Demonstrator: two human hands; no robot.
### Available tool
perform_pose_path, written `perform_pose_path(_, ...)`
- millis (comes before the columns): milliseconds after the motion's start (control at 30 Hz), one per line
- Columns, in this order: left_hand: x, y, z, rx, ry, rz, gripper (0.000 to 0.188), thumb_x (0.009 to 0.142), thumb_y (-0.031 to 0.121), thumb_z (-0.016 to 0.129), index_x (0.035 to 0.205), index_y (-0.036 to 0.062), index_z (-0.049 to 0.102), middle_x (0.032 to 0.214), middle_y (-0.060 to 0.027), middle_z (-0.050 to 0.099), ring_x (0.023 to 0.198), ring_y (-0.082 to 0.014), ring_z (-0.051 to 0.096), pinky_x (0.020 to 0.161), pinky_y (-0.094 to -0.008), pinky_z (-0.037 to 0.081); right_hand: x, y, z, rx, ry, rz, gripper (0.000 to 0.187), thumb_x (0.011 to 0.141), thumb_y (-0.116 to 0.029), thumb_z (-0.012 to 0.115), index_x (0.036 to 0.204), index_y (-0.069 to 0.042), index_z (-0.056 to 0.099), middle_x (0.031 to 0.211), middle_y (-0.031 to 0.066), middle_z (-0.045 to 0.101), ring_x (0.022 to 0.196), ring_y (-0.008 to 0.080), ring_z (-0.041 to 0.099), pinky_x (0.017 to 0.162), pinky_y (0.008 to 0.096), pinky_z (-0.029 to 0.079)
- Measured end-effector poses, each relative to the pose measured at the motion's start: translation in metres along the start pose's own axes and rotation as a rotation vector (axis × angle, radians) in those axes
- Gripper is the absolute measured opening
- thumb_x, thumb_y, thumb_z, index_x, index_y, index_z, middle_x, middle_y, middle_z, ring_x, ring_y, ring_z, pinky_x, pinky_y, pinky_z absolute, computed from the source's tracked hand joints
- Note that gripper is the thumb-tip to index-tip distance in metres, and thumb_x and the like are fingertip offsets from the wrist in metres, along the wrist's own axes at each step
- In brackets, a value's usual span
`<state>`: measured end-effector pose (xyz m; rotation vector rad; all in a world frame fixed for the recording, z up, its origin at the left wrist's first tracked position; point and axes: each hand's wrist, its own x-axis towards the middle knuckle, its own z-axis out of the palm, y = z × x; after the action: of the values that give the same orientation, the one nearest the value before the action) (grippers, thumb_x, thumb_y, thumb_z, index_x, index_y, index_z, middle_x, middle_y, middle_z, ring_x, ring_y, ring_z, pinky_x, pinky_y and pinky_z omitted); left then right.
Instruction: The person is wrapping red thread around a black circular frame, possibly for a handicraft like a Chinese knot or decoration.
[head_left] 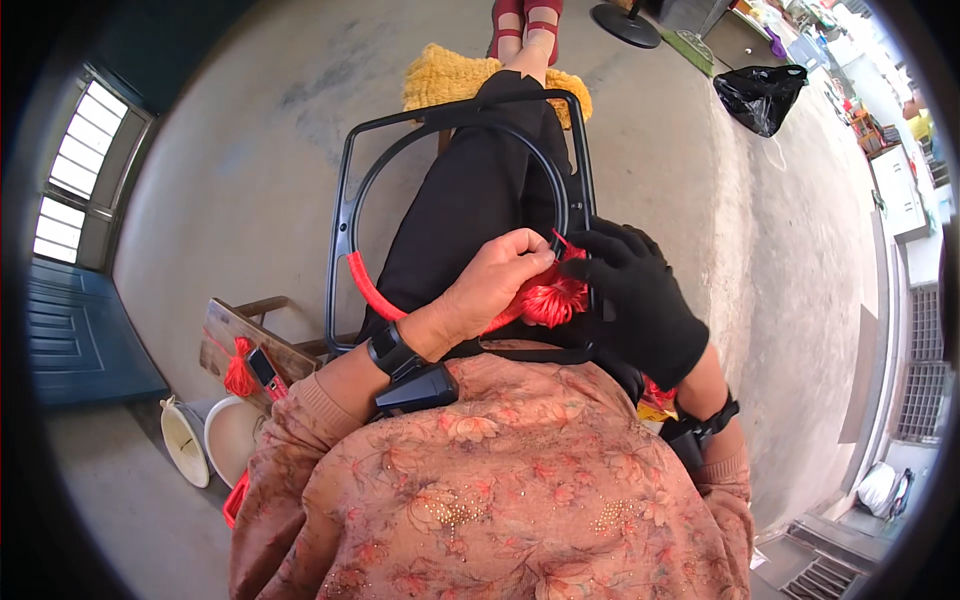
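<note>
A black frame (340, 180) with a round ring inside it lies across my lap. Red cord (372, 290) covers the ring's lower left stretch. My left hand (487, 280), bare, pinches red cord at the right part of the ring, where a short strand (560, 238) sticks up. Just below the fingertips hangs a shiny red bundle of cord (555, 300). My right hand (640, 295), in a black glove, curls over the frame's right side with its fingertips against the cord. What those gloved fingers grip is hidden.
A wooden stool (225, 345) at left bears a red cord hank (240, 372) and a red phone (266, 372). Pale buckets (185, 440) stand below it. My feet rest beyond a yellow fluffy cover (440, 78). A black plastic bag (762, 98) lies at far right.
</note>
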<state>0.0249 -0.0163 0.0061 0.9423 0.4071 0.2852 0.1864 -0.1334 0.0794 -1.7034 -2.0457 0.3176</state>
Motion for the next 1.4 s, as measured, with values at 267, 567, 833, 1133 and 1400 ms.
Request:
perform_pose_path(267,0.004,0.006,-0.002,-0.023,0.076,-0.122,0.01,0.094,0.013,0.054,0.092,0.0034,0.056,0.085,-0.0012,0.06,0.075,-0.0071,0.059,0.069,-0.0217,0.05,-0.019,-0.006,0.014,0.688,0.239,0.282,0.029,0.074,-0.015,0.069,0.101,-0.005,0.064,0.11,0.0133,0.06,0.103,0.0264,0.058,0.092,0.0357,0.044)
perform_pose_path(567,0.003,0.003,-0.004,-0.084,0.08,-0.155,0.014,0.094,0.017,0.056,0.093,0.0029,0.056,0.078,-0.011,0.065,0.058,-0.0139,0.063,0.05,-0.0227,0.054,-0.097,0.029,0.006,1.367,0.704,0.445,0.038,0.096,-0.021,0.047,0.127,0.001,0.046,0.108,0.0066,0.058,0.083,0.0145,0.057,0.073,0.0248,0.045)
perform_pose_path(833,0.004,0.007,-0.001,-0.157,0.107,-0.134,0.01,0.093,0.014,0.055,0.094,0.004,0.055,0.075,-0.0134,0.064,0.056,-0.0167,0.063,0.049,-0.0257,0.055,-0.086,0.009,-0.001,1.813,0.767,0.569,0.046,0.095,-0.038,0.052,0.12,0.0,0.05,0.087,0.0034,0.055,0.073,0.0149,0.053,0.065,0.026,0.043)
perform_pose_path(1133,0.001,0.005,0.0,-0.143,0.088,-0.144,0.01,0.093,0.014,0.055,0.092,0.0039,0.055,0.075,-0.0133,0.065,0.056,-0.0175,0.064,0.048,-0.0253,0.054,-0.126,0.117,-0.055,1.306,1.446,0.363,0.032,0.097,-0.038,0.049,0.103,-0.008,0.054,0.08,0.0036,0.055,0.065,0.0188,0.053,0.056,0.0315,0.045)
perform_pose_path(1400,-0.002,0.008,0.005,-0.028,0.148,-0.077,0.009,0.091,0.009,0.057,0.096,0.0014,0.057,0.087,-0.0113,0.066,0.07,-0.0137,0.066,0.057,-0.0247,0.056,-0.052,0.102,-0.049,1.076,0.592,0.596,0.049,0.09,-0.023,0.061,0.132,-0.004,0.046,0.101,0.0108,0.065,0.081,0.0158,0.063,0.071,0.0292,0.052)
